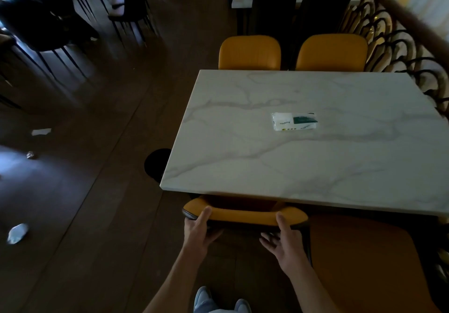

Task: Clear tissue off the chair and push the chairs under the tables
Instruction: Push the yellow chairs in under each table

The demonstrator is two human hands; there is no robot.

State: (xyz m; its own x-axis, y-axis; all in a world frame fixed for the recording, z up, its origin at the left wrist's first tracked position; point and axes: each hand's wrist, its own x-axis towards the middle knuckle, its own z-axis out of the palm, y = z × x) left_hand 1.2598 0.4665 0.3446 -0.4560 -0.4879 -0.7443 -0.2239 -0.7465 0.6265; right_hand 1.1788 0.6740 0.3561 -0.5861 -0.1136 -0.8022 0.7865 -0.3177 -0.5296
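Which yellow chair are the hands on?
The near-left chair, gripped by left hand and right hand; the near-right and two far ones stand untouched.

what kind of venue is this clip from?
Most likely a restaurant or café dining room: several marble-look tables each ringed by matching orange chairs, a tissue pack on top, more table sets behind, crumpled tissue on the floor.

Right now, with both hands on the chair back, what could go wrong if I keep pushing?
The left hand and right hand hold the chair back close to the table edge, so fingers could get pinched. The second chair stands close on the right and might be bumped.
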